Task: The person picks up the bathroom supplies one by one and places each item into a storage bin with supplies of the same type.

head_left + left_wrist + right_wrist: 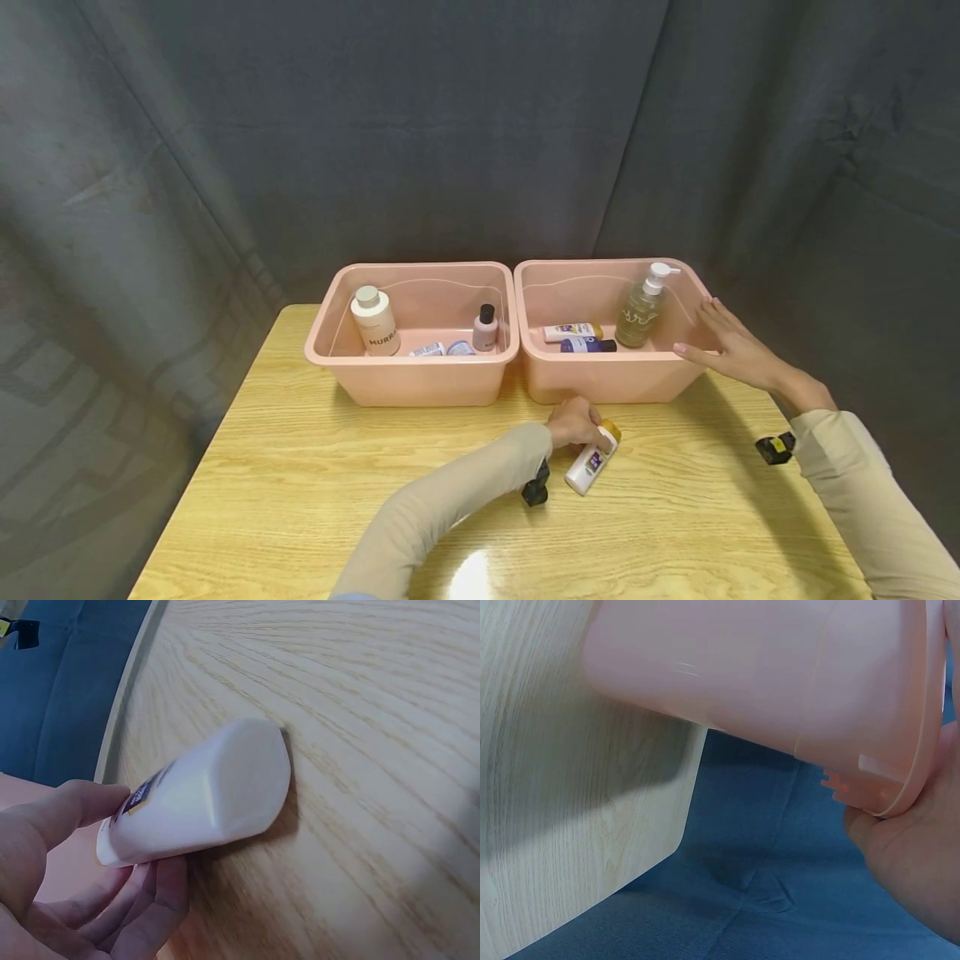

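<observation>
My left hand [576, 422] grips a small white bottle [590, 465] with a gold cap and a purple label, low at the table in front of the right bin. In the left wrist view the thumb lies on one side of the bottle [202, 791] and the fingers on the other; its flat base faces the camera. My right hand [742, 354] is at the right end of the right pink bin [600, 379], its fingers extended and thumb spread. The right wrist view shows that hand [915, 855] touching the bin's rim [911, 780].
The left pink bin [420, 383] holds a large white bottle [377, 323], a small black-capped bottle [485, 330] and small containers. Inside the right bin are a pump bottle [639, 312], a gold-capped white bottle [567, 332] and a dark blue bottle [585, 345]. Grey curtains [450, 133] hang behind.
</observation>
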`<state>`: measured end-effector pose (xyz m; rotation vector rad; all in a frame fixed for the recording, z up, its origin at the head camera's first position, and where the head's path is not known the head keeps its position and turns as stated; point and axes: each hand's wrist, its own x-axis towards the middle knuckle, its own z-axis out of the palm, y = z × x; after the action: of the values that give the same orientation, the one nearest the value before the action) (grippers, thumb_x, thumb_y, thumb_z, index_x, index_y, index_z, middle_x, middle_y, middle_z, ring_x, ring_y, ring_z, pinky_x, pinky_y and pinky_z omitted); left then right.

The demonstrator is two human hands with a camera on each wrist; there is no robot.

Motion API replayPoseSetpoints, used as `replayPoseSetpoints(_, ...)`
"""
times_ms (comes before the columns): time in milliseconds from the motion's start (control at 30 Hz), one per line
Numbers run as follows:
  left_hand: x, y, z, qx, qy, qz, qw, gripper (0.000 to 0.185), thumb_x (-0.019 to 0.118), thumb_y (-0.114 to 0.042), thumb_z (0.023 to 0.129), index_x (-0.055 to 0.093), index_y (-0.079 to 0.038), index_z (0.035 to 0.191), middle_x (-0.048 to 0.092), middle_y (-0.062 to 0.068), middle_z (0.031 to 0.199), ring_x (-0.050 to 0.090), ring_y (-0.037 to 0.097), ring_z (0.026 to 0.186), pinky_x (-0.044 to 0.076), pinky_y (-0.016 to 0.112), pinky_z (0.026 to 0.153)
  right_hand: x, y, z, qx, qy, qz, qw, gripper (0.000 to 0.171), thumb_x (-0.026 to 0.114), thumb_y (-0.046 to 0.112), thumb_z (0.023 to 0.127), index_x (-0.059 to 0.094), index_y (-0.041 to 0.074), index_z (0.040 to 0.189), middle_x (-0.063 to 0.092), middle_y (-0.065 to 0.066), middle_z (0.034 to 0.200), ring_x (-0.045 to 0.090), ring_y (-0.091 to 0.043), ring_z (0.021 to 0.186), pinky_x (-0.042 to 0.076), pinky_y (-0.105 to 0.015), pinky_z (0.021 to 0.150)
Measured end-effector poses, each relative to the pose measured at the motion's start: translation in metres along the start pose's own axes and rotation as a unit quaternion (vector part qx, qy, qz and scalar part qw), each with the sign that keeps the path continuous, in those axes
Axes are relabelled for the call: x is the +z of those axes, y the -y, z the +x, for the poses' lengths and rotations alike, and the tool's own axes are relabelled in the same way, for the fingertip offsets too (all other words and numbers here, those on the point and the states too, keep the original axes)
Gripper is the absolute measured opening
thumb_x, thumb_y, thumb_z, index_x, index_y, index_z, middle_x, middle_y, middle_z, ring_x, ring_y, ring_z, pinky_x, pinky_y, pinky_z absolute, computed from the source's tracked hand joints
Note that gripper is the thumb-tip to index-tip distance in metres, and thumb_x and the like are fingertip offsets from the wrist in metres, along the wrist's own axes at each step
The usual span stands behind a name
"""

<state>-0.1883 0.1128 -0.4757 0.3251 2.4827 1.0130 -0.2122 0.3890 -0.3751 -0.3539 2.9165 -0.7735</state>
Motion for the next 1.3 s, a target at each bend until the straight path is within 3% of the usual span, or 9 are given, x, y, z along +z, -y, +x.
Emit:
replayPoseSetpoints(267,-0.006,-0.003,0.000,0.024,-0.007,0.010,0.9996,0.041,0.094,-0.019,0.062,0.076,-0.008,0.098,0.069,-0.005,0.080,0.057,0.007,0.068,0.045,0.018,0.068,0.000,0.001,-0.001,-0.001,0.003,0.005,1.000,0.096,0.060,0.045,0.096,0.003,-0.004,0.155,-0.008,-0.024,0.161,-0.020,-0.035,0.146,-0.007,-0.069,0.110)
replayPoseSetpoints(867,-0.014,-0.012,-0.003,0.047,0.023,-0.029,0.9982,0.042,0.093,-0.014,0.064,0.074,-0.006,0.101,0.066,-0.004,0.078,0.059,0.007,0.065,0.049,0.017,0.062,0.001,-0.001,0.000,-0.015,-0.005,0.007,1.000,0.095,0.061,0.043,0.096,0.006,-0.008,0.154,-0.004,-0.029,0.160,-0.018,-0.037,0.147,-0.007,-0.068,0.111)
replayPoseSetpoints(1100,-0.020,-0.022,-0.009,0.062,0.026,0.001,0.9978,0.040,0.094,-0.017,0.065,0.077,-0.011,0.101,0.069,-0.008,0.081,0.057,0.004,0.067,0.045,0.015,0.063,0.000,0.002,-0.001,-0.004,0.001,0.005,1.000,0.095,0.060,0.045,0.096,0.006,-0.007,0.155,-0.004,-0.028,0.160,-0.019,-0.036,0.147,-0.006,-0.069,0.110)
replayPoseSetpoints(1300,-0.024,-0.029,-0.015,0.058,0.041,-0.008,0.9974,0.045,0.093,-0.016,0.067,0.076,-0.010,0.108,0.071,-0.007,0.084,0.059,0.004,0.064,0.048,0.017,0.058,0.000,0.002,-0.001,0.000,0.002,0.003,1.000,0.095,0.060,0.045,0.096,0.005,-0.006,0.155,-0.003,-0.028,0.160,-0.020,-0.036,0.146,-0.006,-0.070,0.110)
